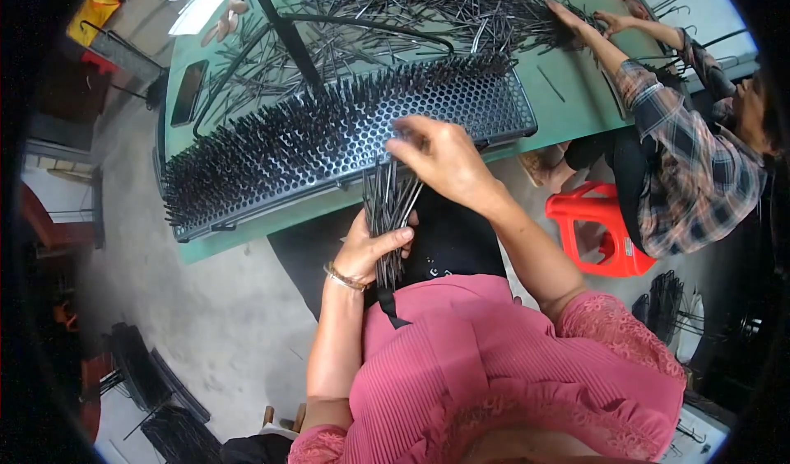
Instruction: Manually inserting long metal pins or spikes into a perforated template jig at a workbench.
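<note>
My left hand [372, 246] grips a bundle of thin black rods [387, 209] off the table's near edge — my right hand [440, 158] pinches some; a loosened grip could scatter them beside the perforated tray [461, 102].

Pink ribbed top [494, 357] – lace-edged short sleeves, gold bracelet [344, 279] – left wrist

A bundle of thin black rods [387, 217] is being held upright and slightly fanned, just off the near edge of the green table. The rods are long, straight and dark, packed close together at the grip and spreading towards their upper ends. Beside them a black perforated tray [461, 102] is lying along the table edge, its honeycomb holes being filled with upright rods, densely at its left half.
</note>
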Available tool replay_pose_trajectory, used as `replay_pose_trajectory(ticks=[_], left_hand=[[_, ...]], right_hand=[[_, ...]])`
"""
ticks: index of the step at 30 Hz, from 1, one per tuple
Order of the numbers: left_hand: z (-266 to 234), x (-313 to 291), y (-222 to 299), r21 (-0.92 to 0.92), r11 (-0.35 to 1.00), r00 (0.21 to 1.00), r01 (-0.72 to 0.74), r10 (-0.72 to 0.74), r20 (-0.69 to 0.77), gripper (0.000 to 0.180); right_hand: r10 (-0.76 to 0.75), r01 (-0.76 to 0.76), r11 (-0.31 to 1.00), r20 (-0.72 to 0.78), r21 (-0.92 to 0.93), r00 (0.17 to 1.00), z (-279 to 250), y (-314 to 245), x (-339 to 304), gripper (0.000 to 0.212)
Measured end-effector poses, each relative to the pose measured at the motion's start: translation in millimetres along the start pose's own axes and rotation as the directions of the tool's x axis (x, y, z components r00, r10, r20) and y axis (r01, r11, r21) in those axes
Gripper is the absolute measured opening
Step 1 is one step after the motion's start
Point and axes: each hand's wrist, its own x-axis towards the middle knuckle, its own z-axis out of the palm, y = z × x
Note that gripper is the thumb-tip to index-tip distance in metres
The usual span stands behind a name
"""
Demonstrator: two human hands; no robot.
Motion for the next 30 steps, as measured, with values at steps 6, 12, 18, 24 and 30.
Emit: replay_pose_trajectory(ticks=[6,12,18,24,30], left_hand=[[7,-1,5,-0.015,0.999,0.997,0.04,-0.041,-0.061,0.032],[6,-1,4,-0.056,0.998,0.997,0.015,-0.019,-0.07,0.031],[11,1,6,0.0,0.999,0.996,-0.037,0.036,-0.075,0.037],[8,11,-2,-0.079,0.995,0.993,-0.068,0.06,-0.101,0.035],[19,14,0,-0.109,0.994,0.985,-0.006,-0.013,-0.169,0.023]], right_hand=[[-0.081,0.086,0.969,0.029,-0.231,0.996,14,-10,11,0.027],[0.009,-0.01,0.998,-0.022,-0.062,1.0,17,-15,11,0.027],[0.147,-0.127,0.854,0.0,0.505,0.989,5,-6,20,0.038],[-0.099,0.165,0.927,-0.204,0.337,0.974,-12,-7,45,0.03],[-0.107,0.225,0.833,-0.252,0.506,0.962,-4,3,60,0.034]])
